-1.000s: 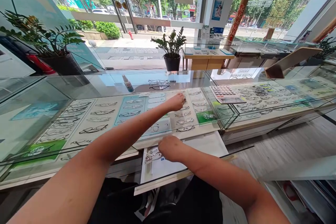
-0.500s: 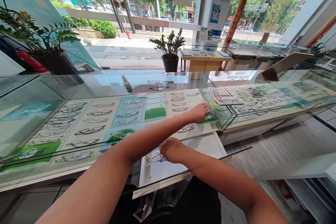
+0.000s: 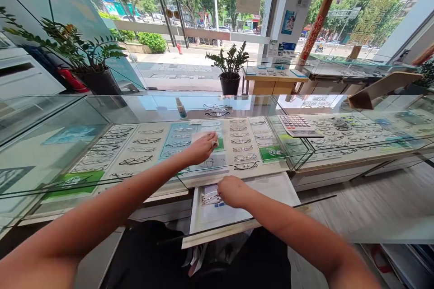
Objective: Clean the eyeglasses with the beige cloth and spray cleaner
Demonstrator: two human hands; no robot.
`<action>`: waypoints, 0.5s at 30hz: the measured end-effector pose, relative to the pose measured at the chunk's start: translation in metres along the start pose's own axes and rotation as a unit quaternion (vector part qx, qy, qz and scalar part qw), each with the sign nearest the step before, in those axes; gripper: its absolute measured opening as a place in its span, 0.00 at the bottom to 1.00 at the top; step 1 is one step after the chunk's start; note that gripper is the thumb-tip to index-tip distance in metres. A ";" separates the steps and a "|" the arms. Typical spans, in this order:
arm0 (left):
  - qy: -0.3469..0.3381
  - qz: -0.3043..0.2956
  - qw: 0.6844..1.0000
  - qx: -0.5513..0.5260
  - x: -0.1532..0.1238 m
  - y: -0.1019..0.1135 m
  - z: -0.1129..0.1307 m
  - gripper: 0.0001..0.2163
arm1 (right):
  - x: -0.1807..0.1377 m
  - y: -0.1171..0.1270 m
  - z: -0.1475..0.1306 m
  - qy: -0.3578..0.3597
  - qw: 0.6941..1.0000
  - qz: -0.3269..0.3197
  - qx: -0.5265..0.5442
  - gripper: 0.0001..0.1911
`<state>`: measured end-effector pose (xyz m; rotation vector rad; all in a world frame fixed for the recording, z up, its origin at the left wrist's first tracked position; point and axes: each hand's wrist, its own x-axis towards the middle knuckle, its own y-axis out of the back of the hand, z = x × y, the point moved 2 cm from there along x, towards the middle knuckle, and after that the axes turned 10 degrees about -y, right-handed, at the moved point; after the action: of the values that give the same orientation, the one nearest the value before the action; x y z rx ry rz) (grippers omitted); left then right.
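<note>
My left hand (image 3: 204,148) rests over the glass top of the display counter (image 3: 156,113), its fingers curled downward. A small white bit shows at the fingers; what it is I cannot make out. Below it, my right hand (image 3: 233,191) is closed above the white pulled-out drawer (image 3: 271,189). Thin-framed eyeglasses (image 3: 210,196) stick out to the left of its fingertips, which partly hide them. Several rows of eyeglasses (image 3: 242,141) lie under the glass around my left hand.
A spray bottle (image 3: 181,107) stands on the glass beside more eyeglasses (image 3: 217,110). To the right lies a calculator (image 3: 300,125) near the glass joint. Potted plants (image 3: 229,83) stand beyond the counter. The drawer's front edge (image 3: 217,234) juts out over my lap.
My left hand has swept left across the glass, away from the calculator. My right hand stays at the drawer with the eyeglasses. The view has turned slightly left.
</note>
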<state>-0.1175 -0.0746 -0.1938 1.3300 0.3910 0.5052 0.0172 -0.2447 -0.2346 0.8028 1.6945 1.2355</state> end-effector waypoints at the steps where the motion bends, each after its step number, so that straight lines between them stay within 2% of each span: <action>1: 0.012 0.009 1.000 -0.002 -0.025 0.001 -0.011 0.33 | -0.001 0.000 0.000 -0.004 1.000 0.003 0.006 0.09; 6: 0.116 0.052 0.992 0.024 -0.142 0.015 -0.094 0.32 | -0.008 -0.001 -0.003 -0.034 0.999 0.015 0.034 0.12; 10: 0.236 0.077 0.965 0.085 -0.223 0.028 -0.156 0.30 | -0.006 -0.010 -0.003 -0.052 0.998 0.023 0.036 0.13; 12: 0.274 0.087 0.953 0.098 -0.252 0.031 -0.174 0.30 | 0.004 -0.014 0.001 -0.063 0.997 0.031 0.026 0.13; 15: 0.296 0.102 0.944 0.105 -0.274 0.030 -0.181 0.32 | 0.033 -0.016 0.011 -0.082 0.995 0.056 0.002 0.12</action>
<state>-0.4474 -0.0752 -0.2055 1.4160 0.8242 1.0699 0.0137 -0.2166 -0.2601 0.9869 1.5379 1.2063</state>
